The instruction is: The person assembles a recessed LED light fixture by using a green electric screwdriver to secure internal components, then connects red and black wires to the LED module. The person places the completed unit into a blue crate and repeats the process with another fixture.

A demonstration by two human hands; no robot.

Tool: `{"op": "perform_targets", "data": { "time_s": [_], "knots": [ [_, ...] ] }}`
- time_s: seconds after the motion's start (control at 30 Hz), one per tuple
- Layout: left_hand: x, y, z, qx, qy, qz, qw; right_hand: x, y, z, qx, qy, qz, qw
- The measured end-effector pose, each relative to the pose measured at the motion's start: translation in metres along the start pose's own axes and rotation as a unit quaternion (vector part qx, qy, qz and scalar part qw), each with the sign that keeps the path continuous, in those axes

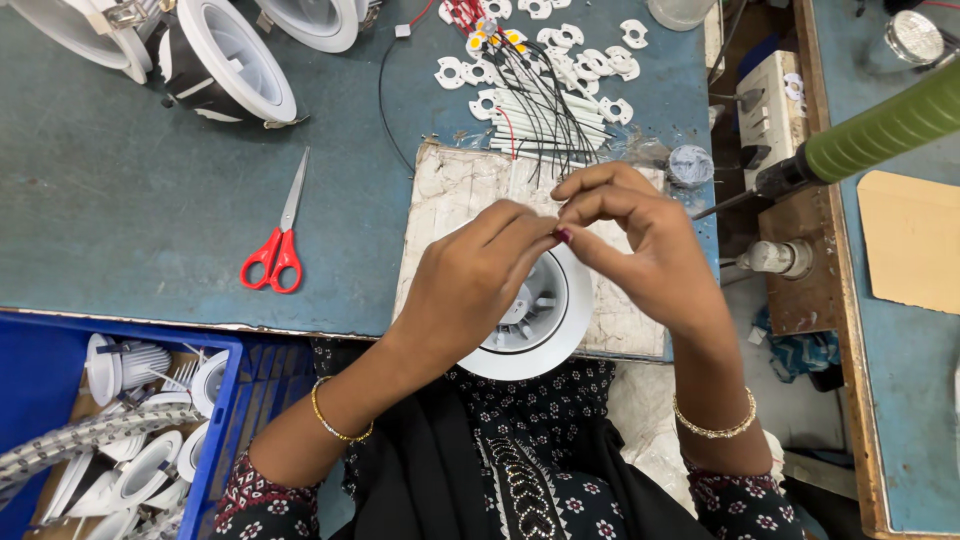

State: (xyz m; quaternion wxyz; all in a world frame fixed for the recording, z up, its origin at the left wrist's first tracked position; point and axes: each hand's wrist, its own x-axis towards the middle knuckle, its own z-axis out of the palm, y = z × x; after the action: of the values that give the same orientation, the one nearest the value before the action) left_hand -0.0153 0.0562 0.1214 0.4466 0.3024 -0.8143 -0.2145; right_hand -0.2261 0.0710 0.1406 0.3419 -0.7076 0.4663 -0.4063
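Note:
My left hand (480, 275) and my right hand (640, 240) meet fingertip to fingertip above a white round downlight housing (545, 330). The housing lies face down on a worn white board (460, 200) at the table's front edge. Both hands pinch at something very small between the fingertips; what it is cannot be made out. Behind the hands lies a bundle of thin black and red wires with white sleeves (545, 120) among several small white plastic rings (600, 65).
Red-handled scissors (277, 245) lie on the blue-grey table to the left. White downlight housings (230, 60) stand at the back left. A blue crate (225, 420) of housings sits at lower left. A green-handled soldering iron (870, 135) rests at the right.

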Motion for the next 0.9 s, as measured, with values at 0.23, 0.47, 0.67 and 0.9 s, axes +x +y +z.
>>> {"op": "perform_targets", "data": {
  "time_s": [0.23,0.47,0.67,0.9],
  "knots": [
    [-0.005,0.014,0.000,-0.096,-0.046,-0.011,0.994,-0.023,0.006,-0.032,-0.082,0.376,-0.100,0.918],
    [-0.046,0.048,0.023,-0.319,-0.286,-0.014,0.903,-0.048,0.018,-0.149,0.196,0.241,-0.066,0.948],
    [-0.066,0.027,0.109,-0.415,-0.298,0.001,0.860,-0.068,0.023,-0.175,0.326,0.097,-0.050,0.939],
    [-0.081,-0.016,0.141,-0.327,-0.228,-0.004,0.917,-0.070,0.023,-0.171,0.442,-0.035,-0.086,0.892]
  ]
}}
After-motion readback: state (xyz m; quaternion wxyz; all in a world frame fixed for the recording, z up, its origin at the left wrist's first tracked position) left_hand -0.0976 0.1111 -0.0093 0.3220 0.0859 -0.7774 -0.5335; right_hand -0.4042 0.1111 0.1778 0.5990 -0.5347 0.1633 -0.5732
